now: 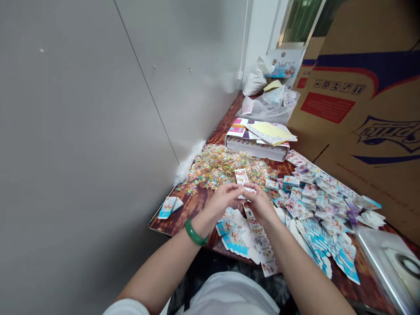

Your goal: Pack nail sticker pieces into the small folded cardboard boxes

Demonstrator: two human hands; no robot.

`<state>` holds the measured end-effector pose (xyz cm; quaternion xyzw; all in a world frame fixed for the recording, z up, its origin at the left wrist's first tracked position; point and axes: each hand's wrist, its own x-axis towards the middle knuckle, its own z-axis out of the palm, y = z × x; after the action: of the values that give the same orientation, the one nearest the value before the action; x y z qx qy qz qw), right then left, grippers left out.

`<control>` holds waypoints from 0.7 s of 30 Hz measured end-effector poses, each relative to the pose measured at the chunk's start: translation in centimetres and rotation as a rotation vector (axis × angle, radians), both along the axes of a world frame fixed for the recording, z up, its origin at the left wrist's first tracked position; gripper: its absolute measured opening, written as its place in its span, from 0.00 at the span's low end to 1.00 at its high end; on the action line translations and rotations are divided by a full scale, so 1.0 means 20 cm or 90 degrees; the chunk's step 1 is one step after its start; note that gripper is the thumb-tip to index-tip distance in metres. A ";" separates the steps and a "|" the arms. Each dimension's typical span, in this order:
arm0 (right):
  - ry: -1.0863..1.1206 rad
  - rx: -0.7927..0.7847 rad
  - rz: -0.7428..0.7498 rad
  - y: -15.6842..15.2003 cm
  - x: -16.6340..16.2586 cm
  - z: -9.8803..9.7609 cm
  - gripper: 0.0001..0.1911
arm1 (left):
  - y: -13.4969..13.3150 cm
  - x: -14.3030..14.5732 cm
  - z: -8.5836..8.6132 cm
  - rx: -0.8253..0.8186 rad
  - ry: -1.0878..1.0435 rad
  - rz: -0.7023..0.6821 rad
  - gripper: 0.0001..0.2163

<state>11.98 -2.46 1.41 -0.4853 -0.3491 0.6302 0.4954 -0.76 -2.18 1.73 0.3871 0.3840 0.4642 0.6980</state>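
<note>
My left hand [223,201] and my right hand [260,205] meet above the near edge of a wooden table [183,210], fingers pinched together on a small white card or box [246,191]. A green bangle [194,234] circles my left wrist. Just beyond the fingertips a small sticker card [242,176] lies on a heap of tiny colourful plastic pieces [219,166]. Flat, unfolded blue-and-white boxes [236,238] and a strip of sticker sheets [262,245] lie under my hands.
Several folded small boxes [315,192] are piled to the right. Two more lie at the left [169,206]. An open white box with yellow sheets [262,140], plastic bags [274,103] and a large cardboard carton [361,109] stand behind. A grey wall [82,131] runs along the left.
</note>
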 end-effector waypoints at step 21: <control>-0.084 0.021 -0.116 -0.03 0.28 -0.19 0.13 | 0.13 -0.43 -0.38 0.208 1.051 0.164 0.13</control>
<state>17.53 -3.15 -2.40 -0.5476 -0.3455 0.5431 0.5346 -9.37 0.43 -5.77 0.6505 0.7394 0.1584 0.0711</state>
